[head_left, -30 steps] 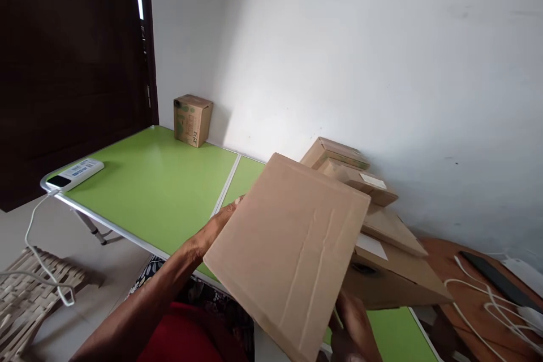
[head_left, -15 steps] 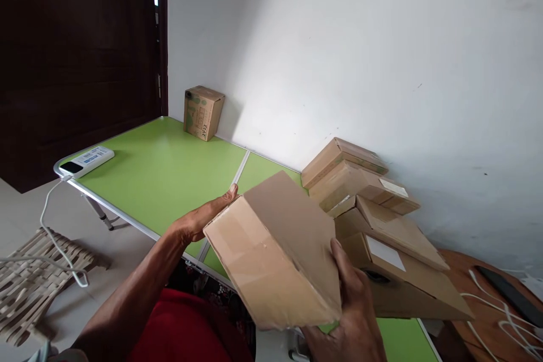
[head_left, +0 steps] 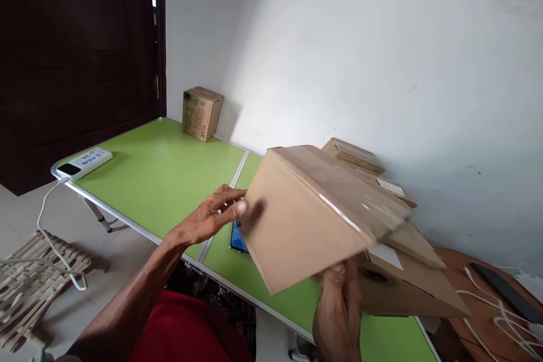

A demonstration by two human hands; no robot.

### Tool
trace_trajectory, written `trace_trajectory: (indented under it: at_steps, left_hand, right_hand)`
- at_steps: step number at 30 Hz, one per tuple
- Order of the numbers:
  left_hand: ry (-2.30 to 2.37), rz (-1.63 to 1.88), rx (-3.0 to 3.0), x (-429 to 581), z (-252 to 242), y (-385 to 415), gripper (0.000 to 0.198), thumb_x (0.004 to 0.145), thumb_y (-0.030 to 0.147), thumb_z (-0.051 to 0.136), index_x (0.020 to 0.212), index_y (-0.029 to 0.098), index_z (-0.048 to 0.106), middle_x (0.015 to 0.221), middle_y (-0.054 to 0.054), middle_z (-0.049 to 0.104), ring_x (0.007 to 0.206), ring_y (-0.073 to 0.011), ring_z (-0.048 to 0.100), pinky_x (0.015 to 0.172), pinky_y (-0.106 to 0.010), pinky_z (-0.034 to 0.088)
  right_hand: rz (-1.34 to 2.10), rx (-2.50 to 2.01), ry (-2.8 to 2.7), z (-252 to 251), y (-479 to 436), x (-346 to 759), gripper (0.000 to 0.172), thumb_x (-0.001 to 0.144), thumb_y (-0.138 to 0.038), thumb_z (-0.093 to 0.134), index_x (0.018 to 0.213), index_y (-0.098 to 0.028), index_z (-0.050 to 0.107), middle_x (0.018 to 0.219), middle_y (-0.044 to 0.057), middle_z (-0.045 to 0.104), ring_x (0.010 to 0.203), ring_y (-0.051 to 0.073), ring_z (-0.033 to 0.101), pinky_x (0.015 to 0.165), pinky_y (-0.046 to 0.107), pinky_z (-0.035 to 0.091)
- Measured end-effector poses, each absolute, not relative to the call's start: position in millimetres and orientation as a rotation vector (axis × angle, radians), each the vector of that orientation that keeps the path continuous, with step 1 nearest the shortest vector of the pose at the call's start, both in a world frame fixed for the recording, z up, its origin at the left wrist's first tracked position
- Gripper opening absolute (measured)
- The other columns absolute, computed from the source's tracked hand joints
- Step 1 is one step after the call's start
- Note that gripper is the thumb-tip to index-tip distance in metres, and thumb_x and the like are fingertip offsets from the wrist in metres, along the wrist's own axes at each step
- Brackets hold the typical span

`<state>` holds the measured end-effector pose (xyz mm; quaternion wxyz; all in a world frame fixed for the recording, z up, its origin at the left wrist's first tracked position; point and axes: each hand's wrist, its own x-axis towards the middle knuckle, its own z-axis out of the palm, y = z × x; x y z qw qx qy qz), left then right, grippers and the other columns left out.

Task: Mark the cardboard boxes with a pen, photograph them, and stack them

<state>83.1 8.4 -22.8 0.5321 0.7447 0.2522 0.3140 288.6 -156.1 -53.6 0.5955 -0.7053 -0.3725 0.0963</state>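
A taped brown cardboard box (head_left: 305, 226) is tilted in the air over the green folding table (head_left: 156, 164). My right hand (head_left: 339, 305) grips it from below at its near right edge; some fingers are hidden under the box. At the box's left edge is my left hand (head_left: 216, 215), with fingers and thumb stretched out and apart. Whether its fingertips touch the cardboard is hard to tell. Partly hidden behind the box, a phone with a blue screen (head_left: 238, 238) lies on the table.
Several cardboard boxes (head_left: 416, 288) are piled on the right by the wall. A smaller printed box (head_left: 202, 114) stands at the back left. A white device (head_left: 87, 162) with a cable lies on the left corner. Right is a brown surface (head_left: 475, 322) with cables; a woven stool (head_left: 46, 277) is lower left.
The box has been turned, so a different face points at me, and it has shifted right. My left hand has loosened from its side. The phone has come into view.
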Motion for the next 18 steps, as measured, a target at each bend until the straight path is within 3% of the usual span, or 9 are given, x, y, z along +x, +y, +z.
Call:
trace_trajectory:
  at_steps: [3, 6, 8, 12, 15, 18]
  left_hand:
    - [0.626, 0.788, 1.784, 87, -25, 7, 0.051, 0.092, 0.069, 0.064, 0.109, 0.022, 0.077, 0.109, -0.007, 0.06, 0.107, -0.0244, 0.056, 0.096, -0.038, 0.047]
    - [0.569, 0.841, 1.573, 93, -31, 6, 0.052, 0.094, 0.068, 0.062, 0.111, 0.021, 0.073, 0.111, -0.007, 0.063, 0.107, -0.0234, 0.059, 0.093, -0.034, 0.05]
    - [0.576, 0.826, 1.481, 96, -35, 6, 0.055, 0.094, 0.071, 0.061, 0.108, 0.019, 0.07, 0.102, -0.006, 0.065, 0.095, -0.0204, 0.062, 0.082, -0.03, 0.051]
    - [0.704, 0.767, 1.481, 98, -37, 6, 0.058, 0.093, 0.074, 0.058, 0.094, 0.017, 0.066, 0.081, -0.001, 0.059, 0.071, -0.0137, 0.054, 0.06, -0.023, 0.041]
    - [0.726, 0.787, 1.516, 95, -33, 5, 0.056, 0.093, 0.074, 0.058, 0.093, 0.018, 0.066, 0.082, 0.0, 0.057, 0.072, -0.0132, 0.052, 0.059, -0.022, 0.039]
    - [0.731, 0.835, 1.557, 91, -29, 5, 0.06, 0.095, 0.075, 0.054, 0.089, 0.017, 0.068, 0.082, -0.002, 0.058, 0.073, -0.0139, 0.05, 0.06, -0.023, 0.041]
  right_hand:
    - [0.226, -1.688, -0.861, -42, -153, 282, 0.066, 0.091, -0.075, 0.057, 0.126, -0.02, 0.066, 0.115, 0.011, 0.071, 0.109, 0.034, 0.063, 0.086, 0.041, 0.046]
    - [0.238, -1.645, -0.886, -36, -153, 273, 0.065, 0.089, -0.073, 0.061, 0.125, -0.02, 0.067, 0.116, 0.012, 0.072, 0.11, 0.033, 0.063, 0.086, 0.039, 0.047]
    - [0.286, -1.614, -0.887, -35, -152, 269, 0.066, 0.089, -0.072, 0.063, 0.13, -0.02, 0.066, 0.117, 0.011, 0.072, 0.11, 0.032, 0.064, 0.085, 0.039, 0.048]
    - [0.341, -1.532, -0.834, -37, -145, 265, 0.072, 0.09, -0.068, 0.066, 0.148, -0.026, 0.057, 0.138, 0.01, 0.066, 0.125, 0.033, 0.059, 0.099, 0.042, 0.047]
    - [0.44, -1.407, -0.74, -39, -135, 266, 0.069, 0.09, -0.064, 0.069, 0.148, -0.029, 0.058, 0.145, 0.007, 0.063, 0.134, 0.032, 0.056, 0.108, 0.044, 0.045]
    - [0.618, -1.247, -0.628, -43, -124, 270, 0.065, 0.09, -0.063, 0.071, 0.144, -0.028, 0.063, 0.138, 0.005, 0.069, 0.134, 0.031, 0.058, 0.109, 0.045, 0.049]
